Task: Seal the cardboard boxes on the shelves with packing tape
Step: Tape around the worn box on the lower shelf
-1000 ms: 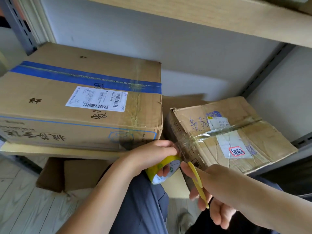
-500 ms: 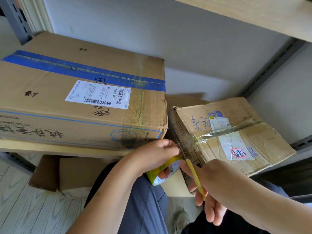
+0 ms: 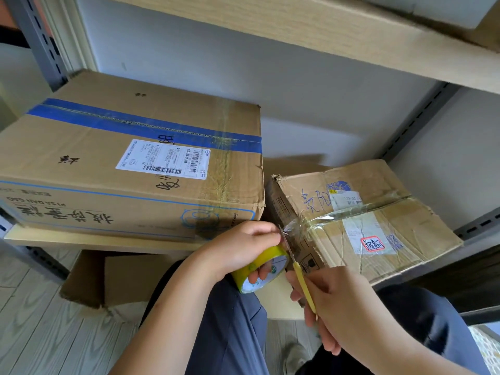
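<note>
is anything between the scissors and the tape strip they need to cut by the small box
Nothing visible does. The scissors in the right hand already reach the clear tape strip stretched from the tape roll, held by the left hand, to the small box.

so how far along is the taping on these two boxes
Done, by the look of it: the large box carries blue tape along its top seam, and clear tape already crosses the small box. In hand: the left hand grips the tape roll while the right hand sets yellow-handled scissors to the strip. Left: cutting and pressing down the end.
</note>
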Demonstrator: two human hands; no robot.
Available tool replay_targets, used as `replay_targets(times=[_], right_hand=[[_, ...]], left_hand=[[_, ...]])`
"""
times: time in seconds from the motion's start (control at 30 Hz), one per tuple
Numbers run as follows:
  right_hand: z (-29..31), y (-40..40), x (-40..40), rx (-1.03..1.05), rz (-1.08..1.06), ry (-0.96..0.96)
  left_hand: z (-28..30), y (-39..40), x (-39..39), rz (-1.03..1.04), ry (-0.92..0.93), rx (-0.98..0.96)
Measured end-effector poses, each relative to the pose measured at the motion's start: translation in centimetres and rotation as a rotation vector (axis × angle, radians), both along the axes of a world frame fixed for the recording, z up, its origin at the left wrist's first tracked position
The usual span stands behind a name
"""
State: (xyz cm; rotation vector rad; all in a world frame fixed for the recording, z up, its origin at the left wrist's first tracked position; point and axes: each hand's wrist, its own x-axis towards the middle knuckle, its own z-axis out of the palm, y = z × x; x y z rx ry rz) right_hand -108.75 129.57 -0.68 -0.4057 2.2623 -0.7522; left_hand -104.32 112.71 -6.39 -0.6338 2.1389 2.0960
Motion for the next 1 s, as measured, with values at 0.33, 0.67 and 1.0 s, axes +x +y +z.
replay_targets(times=[0.33,0.67,1.0], right_hand=[[3.1,3.1,2.6,-0.087,0.274,0.448],[22.7,-5.7,2.5,-0.455,0.438,1.125],[22.6,-13.4,-2.8,-0.567,0.295,1.124]], left_hand=[[5.3,2.0,4.7,0.316,0.224,-0.06],[18.1,2.1,8.8,0.641,0.633,-0.005],[22.8,1.0,12.3,0.56,0.631,-0.029]])
